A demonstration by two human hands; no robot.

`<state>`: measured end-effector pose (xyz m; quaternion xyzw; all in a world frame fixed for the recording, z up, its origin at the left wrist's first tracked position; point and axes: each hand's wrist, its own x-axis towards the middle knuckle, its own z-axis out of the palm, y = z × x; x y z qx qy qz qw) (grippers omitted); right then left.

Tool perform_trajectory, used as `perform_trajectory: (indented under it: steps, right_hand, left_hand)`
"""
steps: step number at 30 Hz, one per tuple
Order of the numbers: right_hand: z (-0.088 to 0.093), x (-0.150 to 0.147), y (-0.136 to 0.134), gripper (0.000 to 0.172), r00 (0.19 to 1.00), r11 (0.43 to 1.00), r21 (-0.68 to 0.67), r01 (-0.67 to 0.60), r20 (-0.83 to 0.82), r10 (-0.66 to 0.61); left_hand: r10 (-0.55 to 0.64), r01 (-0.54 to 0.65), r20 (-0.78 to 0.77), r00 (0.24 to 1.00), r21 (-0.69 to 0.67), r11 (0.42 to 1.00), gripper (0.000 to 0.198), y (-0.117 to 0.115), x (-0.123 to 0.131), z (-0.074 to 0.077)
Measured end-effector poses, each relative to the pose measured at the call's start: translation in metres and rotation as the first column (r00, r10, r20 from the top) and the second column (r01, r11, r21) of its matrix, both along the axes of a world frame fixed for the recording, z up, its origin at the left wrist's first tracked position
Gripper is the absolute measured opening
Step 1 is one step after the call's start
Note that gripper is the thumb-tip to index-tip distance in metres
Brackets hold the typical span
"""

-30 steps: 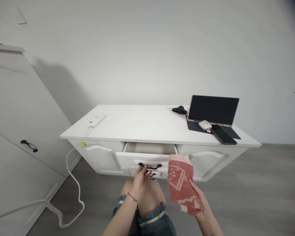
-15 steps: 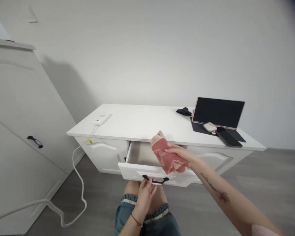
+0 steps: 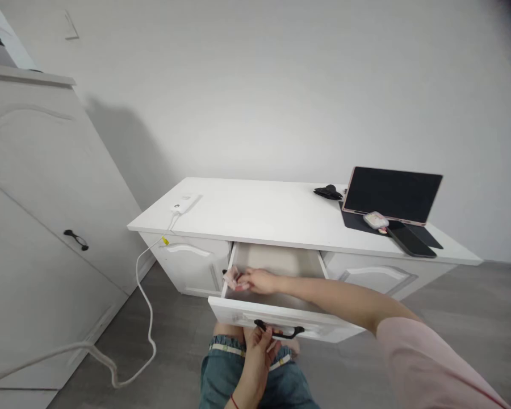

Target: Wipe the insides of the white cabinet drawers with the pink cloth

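My left hand (image 3: 260,345) has its fingers curled round the black drawer handle (image 3: 276,332). Pulled out from the white cabinet, the drawer (image 3: 281,258) shows a pale inner floor. Inside it, at the front left corner, my right hand (image 3: 258,280) holds a folded cloth, red-pink with pale patches (image 3: 235,279). Most of the cloth is hidden behind the fingers and the drawer front, so its exact kind cannot be made out.
On the cabinet top (image 3: 247,207) stand a tablet on a dark cover (image 3: 394,196), a phone (image 3: 410,240), a small pale case (image 3: 375,220), a black object (image 3: 328,192) and a white power bank (image 3: 184,204) with a cable (image 3: 151,329). A wardrobe (image 3: 34,187) rises at left.
My right hand has moved left and down with the cloth, from above the drawer front into the drawer. My left hand keeps the handle; the drawer is further out.
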<state>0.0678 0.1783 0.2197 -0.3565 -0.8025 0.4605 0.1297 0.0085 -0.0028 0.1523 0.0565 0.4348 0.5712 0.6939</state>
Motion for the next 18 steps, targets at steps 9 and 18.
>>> perform_trajectory:
  steps: [9, 18]
  right_hand:
    - [-0.045, 0.003, -0.006, 0.039, 0.808, 0.842, 0.233, -0.487, 0.486, 0.333]
    - [-0.038, -0.003, 0.071, 0.045, 0.812, 0.957, 0.286, -0.051, 0.569, -0.126]
  left_hand:
    - [-0.037, 0.04, 0.054, 0.998, -0.054, 0.998, 0.045, -0.011, -0.006, -0.004]
    - [0.011, -0.01, 0.015, 1.0, -0.082, 0.997, 0.045, -0.011, -0.002, -0.023]
